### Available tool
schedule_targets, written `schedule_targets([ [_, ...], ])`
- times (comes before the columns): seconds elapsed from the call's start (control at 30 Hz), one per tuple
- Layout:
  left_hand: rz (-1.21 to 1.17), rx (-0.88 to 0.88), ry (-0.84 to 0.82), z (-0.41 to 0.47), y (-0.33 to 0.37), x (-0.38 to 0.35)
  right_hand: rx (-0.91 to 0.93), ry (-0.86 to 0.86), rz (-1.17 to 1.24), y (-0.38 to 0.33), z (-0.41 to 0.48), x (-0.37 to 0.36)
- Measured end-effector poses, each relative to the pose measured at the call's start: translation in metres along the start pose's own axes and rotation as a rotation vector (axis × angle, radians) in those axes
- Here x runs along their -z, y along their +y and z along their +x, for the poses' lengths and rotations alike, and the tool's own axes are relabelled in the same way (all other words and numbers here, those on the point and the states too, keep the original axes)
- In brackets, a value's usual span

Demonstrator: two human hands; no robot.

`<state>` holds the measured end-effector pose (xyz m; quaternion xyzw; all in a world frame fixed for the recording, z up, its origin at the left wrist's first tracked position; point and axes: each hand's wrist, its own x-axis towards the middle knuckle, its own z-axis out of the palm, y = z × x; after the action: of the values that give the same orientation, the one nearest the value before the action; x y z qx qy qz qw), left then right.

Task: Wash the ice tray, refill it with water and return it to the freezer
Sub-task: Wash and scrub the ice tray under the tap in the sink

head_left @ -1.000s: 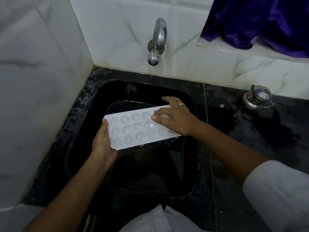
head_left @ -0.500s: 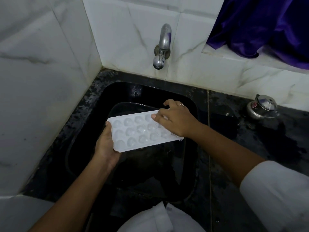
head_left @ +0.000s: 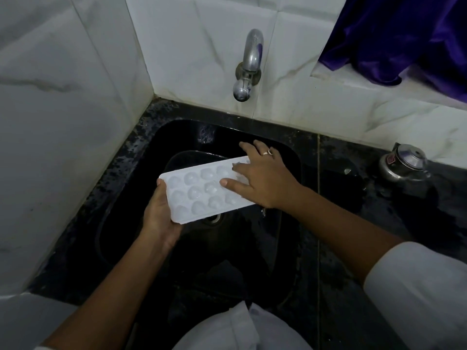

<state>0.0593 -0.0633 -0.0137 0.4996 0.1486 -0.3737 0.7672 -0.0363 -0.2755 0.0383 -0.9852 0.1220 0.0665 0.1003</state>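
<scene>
Two hands share the ice tray (head_left: pixel 199 194): your left hand (head_left: pixel 158 219) grips its 8 o'clock end, your right hand (head_left: pixel 264 180) rests flat at 2 o'clock.

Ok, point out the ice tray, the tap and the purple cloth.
ice tray (head_left: pixel 199 193), head view, on a middle cup
tap (head_left: pixel 249 64), head view, on the spout's bend
purple cloth (head_left: pixel 404 34), head view, on its middle folds

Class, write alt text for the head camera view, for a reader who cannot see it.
A person holds a white ice tray over a black sink: the left hand grips its left end, and the right hand rests spread on the other end. A metal tap above shows no water.
</scene>
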Motion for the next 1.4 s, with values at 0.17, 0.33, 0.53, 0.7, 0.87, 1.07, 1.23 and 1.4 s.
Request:
schedule_targets([
  [0.17, 0.019, -0.004, -0.068, 0.000, 0.002, 0.006, -0.091, -0.072, 0.270, 0.010, -0.003, 0.003],
  [0.33, 0.002, 0.015, -0.068, 0.002, -0.006, 0.006, 0.076, 0.010, -0.234, 0.007, -0.001, -0.005],
  [0.53, -0.004, -0.004, -0.037, 0.008, -0.001, 0.013, 0.005, 0.106, 0.173, 0.003, -0.011, -0.004],
  [0.7, 0.007, 0.019, -0.078, 0.003, -0.003, 0.004, 0.057, 0.101, 0.114, -0.016, -0.005, -0.009],
  [0.87, -0.008, 0.033, -0.112, 0.004, -0.002, 0.004, 0.069, 0.088, 0.059, -0.020, -0.002, -0.011],
  [1.07, -0.015, 0.046, -0.162, -0.002, -0.003, 0.001, 0.059, 0.093, 0.043, -0.014, -0.001, -0.011],
  [1.23, -0.026, 0.040, -0.131, 0.002, -0.004, 0.005, 0.092, 0.070, 0.041, -0.016, -0.003, -0.012],
  [1.4, -0.026, 0.046, -0.145, 0.006, -0.008, 0.009, 0.079, 0.068, 0.054, -0.015, 0.001, -0.011],
])
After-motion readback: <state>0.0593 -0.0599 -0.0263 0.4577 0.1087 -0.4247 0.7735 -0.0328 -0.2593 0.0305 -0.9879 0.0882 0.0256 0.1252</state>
